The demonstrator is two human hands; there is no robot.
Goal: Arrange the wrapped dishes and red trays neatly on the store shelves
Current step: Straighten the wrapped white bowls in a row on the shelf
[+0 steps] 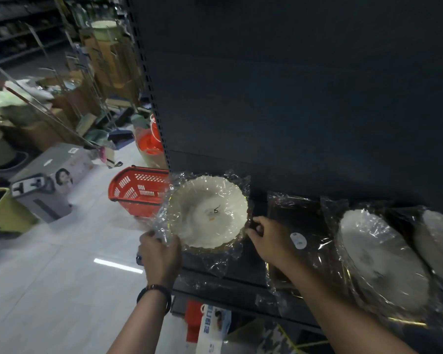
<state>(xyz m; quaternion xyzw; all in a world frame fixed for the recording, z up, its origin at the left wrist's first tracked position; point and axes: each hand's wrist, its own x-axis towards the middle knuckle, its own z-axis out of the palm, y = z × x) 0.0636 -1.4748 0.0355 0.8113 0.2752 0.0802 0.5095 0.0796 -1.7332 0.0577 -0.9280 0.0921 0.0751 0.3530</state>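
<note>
A white scalloped dish in clear plastic wrap [207, 210] leans tilted at the left end of the dark shelf [215, 277]. My left hand [160, 254] grips its lower left edge through the wrap. My right hand [269, 238] pinches its right rim. To the right, a dark wrapped dish with a white sticker [299, 226] stands against the back panel. Further right lean a second white wrapped dish [379, 259] and part of a third one [440, 238].
A red plastic basket [136, 190] lies on the pale floor left of the shelf upright [154, 103]. Boxes, a grey carton [51, 175], a green bin [3, 213] and red items [150, 144] crowd the aisle behind. Packaged goods [212, 328] sit on the lower shelf.
</note>
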